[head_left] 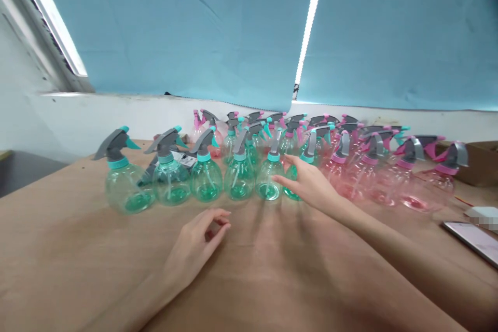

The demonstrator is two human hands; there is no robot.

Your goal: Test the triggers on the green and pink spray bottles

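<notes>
Several green spray bottles (206, 174) with grey triggers stand in a row across the wooden table (70, 259), and several pink ones (373, 171) stand to their right. My right hand (309, 181) reaches among the green bottles with fingers stretched out, its fingertips touching one green bottle (269, 179) and another green bottle (293, 179) behind the palm. It grips nothing. My left hand (198, 244) rests on the table in front of the row, fingers loosely curled and apart, holding nothing.
A phone (472, 238) lies at the table's right edge beside a small white object (482, 213). A cardboard box (482, 163) sits at the far right. A white ledge and blue blinds (233, 26) run behind the bottles.
</notes>
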